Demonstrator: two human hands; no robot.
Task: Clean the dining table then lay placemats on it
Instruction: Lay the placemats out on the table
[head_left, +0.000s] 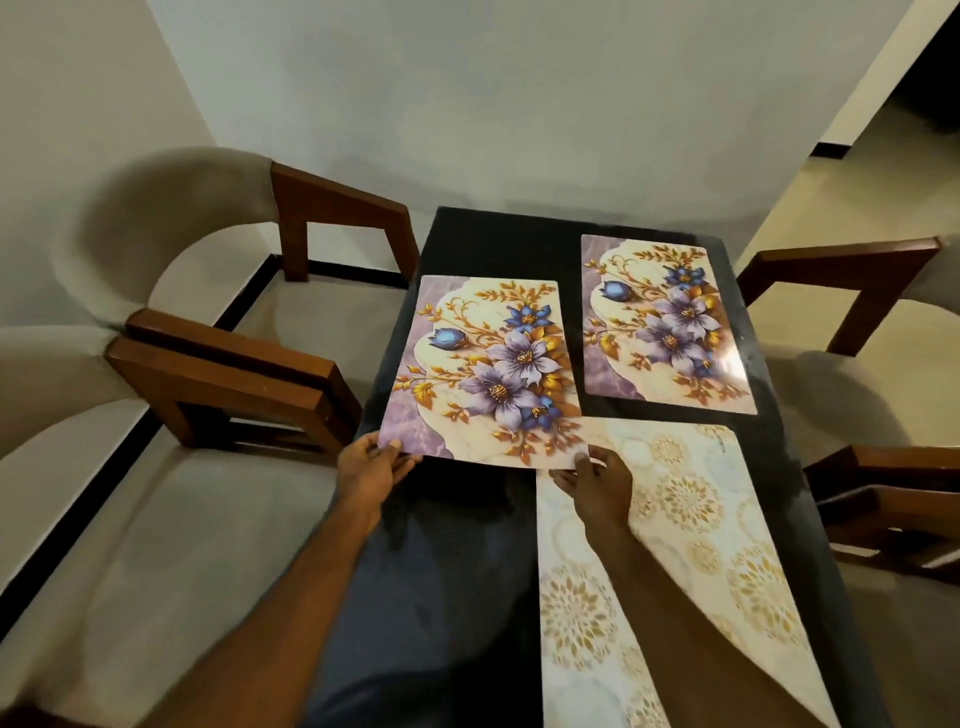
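A floral placemat (483, 369) with purple and blue flowers lies over the left far part of the dark dining table (498, 244). My left hand (374, 465) pinches its near left corner and my right hand (595, 480) pinches its near right corner. A second, matching floral placemat (667, 322) lies flat on the far right of the table. A pale placemat (675, 525) with gold round patterns lies on the near right, partly under the held mat's corner and under my right forearm.
Two upholstered chairs with brown wooden arms (234, 374) stand along the table's left side. Two more chairs (852, 291) stand on the right. A white wall runs behind the table's far end.
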